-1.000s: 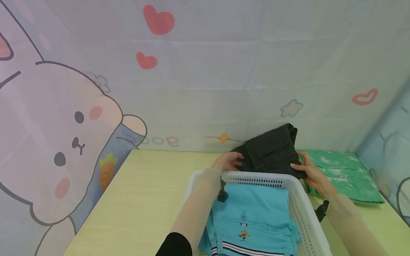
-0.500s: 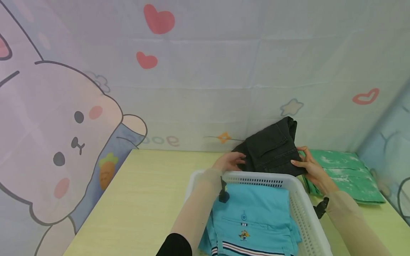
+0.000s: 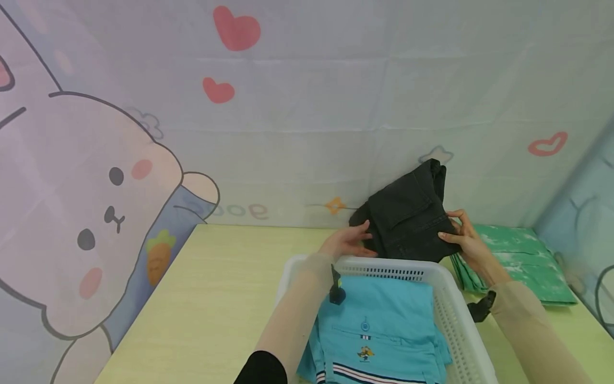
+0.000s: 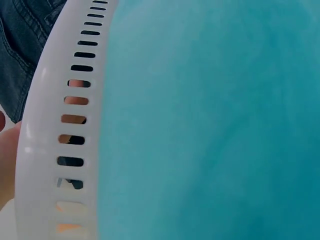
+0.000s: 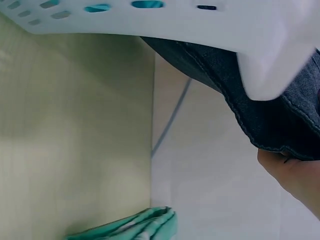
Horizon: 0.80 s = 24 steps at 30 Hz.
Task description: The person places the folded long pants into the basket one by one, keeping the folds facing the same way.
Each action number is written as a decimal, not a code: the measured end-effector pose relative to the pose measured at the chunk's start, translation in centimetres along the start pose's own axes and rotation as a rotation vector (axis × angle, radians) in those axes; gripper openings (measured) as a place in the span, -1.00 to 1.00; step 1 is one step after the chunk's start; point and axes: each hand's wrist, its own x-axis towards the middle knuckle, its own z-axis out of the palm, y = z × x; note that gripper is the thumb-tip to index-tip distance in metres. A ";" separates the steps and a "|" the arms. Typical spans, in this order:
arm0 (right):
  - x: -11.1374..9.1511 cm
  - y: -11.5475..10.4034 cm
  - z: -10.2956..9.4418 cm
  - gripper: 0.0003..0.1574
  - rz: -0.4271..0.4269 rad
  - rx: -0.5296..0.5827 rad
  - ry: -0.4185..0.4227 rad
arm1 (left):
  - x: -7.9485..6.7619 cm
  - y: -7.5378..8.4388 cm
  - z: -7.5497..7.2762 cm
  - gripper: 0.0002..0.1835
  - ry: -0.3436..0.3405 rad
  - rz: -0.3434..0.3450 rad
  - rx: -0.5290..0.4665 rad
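Observation:
Folded dark jeans [image 3: 408, 213] stand tilted behind the basket's far rim in the head view. My right hand [image 3: 472, 248] grips their right edge, thumb in front and fingers behind. In the right wrist view, the hand [image 5: 295, 175] shows under the hem of the jeans [image 5: 240, 95]. My left hand [image 3: 346, 241] is at their lower left side, thumb and fingers spread apart and fairly straight against the denim. The left wrist view shows only part of this hand [image 4: 7, 160] beyond the basket rim [image 4: 37, 115].
A white perforated basket [image 3: 467, 330] holds folded light-blue clothing [image 3: 379, 304] with a striped band. Folded green patterned cloth [image 3: 523, 266] lies on the table [image 3: 206, 298] to the right. A printed curtain [image 3: 307, 133] hangs behind the table's far edge.
The jeans' upper right corner has risen and tilted up, with my right hand lifting slightly. My left hand has stayed nearly in place, its fingers spreading a little.

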 end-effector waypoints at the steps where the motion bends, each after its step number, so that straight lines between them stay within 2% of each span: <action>1: 0.1 -0.1 0.0 -0.51 -0.012 0.015 -0.003 | 0.0 0.1 0.0 -0.20 -0.011 0.002 0.000; 6: 0.4 -1.0 0.0 -0.53 -0.013 0.007 -0.002 | 0.1 0.4 0.0 -0.19 -0.067 -0.005 -0.020; 14: 1.3 -1.6 0.2 -0.54 -0.030 -0.044 0.017 | 0.4 0.5 0.1 -0.31 -0.104 -0.009 -0.111; 24: 2.2 -2.4 -0.9 -0.48 -0.139 0.042 0.014 | 0.8 0.5 0.7 -0.40 -0.171 -0.019 -0.112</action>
